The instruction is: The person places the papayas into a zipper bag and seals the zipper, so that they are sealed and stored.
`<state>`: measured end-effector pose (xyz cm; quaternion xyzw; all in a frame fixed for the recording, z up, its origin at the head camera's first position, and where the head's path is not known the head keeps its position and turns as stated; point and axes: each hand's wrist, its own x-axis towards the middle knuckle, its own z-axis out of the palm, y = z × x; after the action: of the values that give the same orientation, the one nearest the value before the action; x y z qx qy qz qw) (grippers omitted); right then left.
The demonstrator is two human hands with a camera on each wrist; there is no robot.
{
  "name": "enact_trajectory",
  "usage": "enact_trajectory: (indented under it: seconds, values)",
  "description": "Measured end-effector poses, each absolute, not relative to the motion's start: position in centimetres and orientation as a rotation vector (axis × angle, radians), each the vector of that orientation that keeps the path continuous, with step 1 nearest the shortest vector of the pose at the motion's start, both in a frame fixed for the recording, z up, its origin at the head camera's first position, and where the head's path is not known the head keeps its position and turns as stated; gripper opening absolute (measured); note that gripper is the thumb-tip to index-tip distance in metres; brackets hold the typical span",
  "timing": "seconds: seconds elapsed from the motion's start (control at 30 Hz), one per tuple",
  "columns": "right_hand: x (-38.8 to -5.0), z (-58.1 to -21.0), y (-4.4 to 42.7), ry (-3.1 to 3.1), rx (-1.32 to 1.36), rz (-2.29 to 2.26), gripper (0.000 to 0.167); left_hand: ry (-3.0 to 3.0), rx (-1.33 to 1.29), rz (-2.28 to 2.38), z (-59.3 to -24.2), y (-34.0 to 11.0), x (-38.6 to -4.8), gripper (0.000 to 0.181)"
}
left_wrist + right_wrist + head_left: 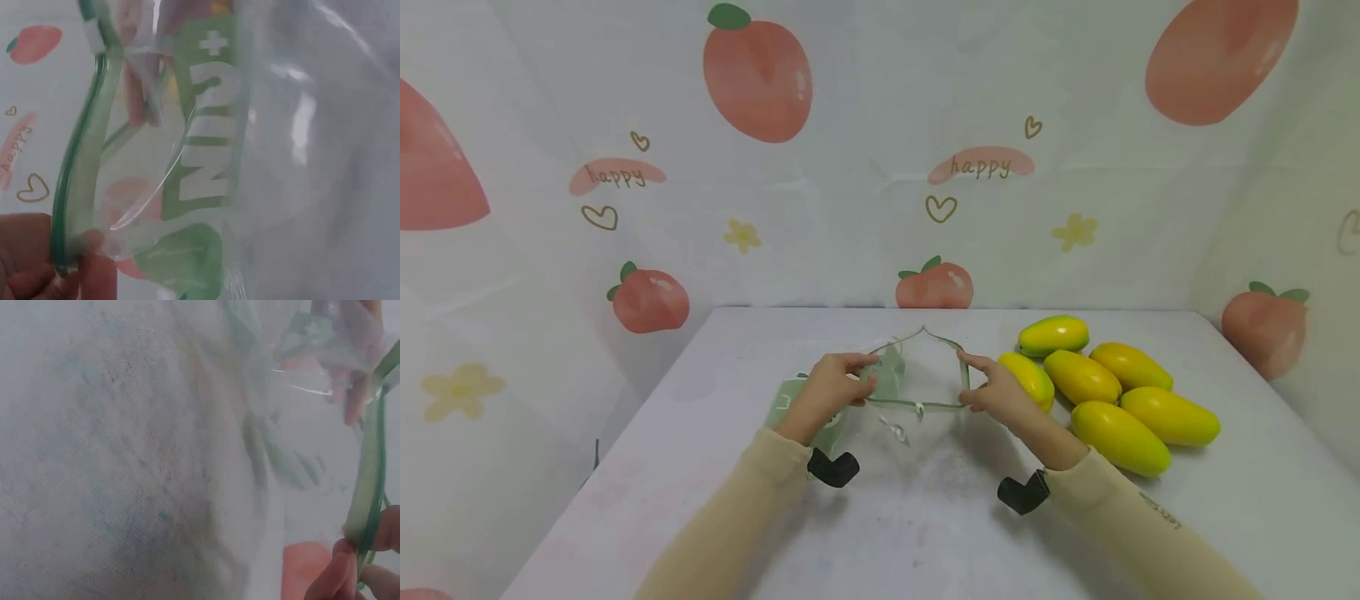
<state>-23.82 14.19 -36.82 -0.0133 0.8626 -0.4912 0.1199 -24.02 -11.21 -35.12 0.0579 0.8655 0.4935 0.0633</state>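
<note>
Both hands hold a clear zip bag (891,379) with green rims and green print. Its mouth is spread wide between them, above the table. My left hand (831,387) pinches the left side of the rim with thumb and fingers. On the opposite side, my right hand (996,392) pinches the rim the same way. A small slider (919,411) sits on the near rim. In the left wrist view, white lettering (209,125) shows on the green print. The right wrist view shows fingertips (337,569) gripping the green rim (369,481).
Several yellow-green mango-like fruits (1082,377) lie right of my right hand. A green printed patch with white lettering (784,398) lies behind my left forearm; whether it belongs to the held bag I cannot tell. A fruit-patterned cloth (850,208) hangs behind the white table (895,517).
</note>
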Motion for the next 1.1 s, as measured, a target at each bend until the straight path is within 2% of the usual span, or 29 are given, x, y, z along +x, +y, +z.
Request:
enact_trajectory:
  seconds: [0.43,1.1]
  values:
    - [-23.7,-36.9,12.9,2.346,-0.301,-1.664,0.073,2.488,0.267,1.659,-35.3,-9.2,-24.2,0.049]
    - [-24.0,-36.8,12.3,2.285,-0.344,-1.705,0.069,2.471,0.266,1.724,-35.0,-9.1,-24.2,0.048]
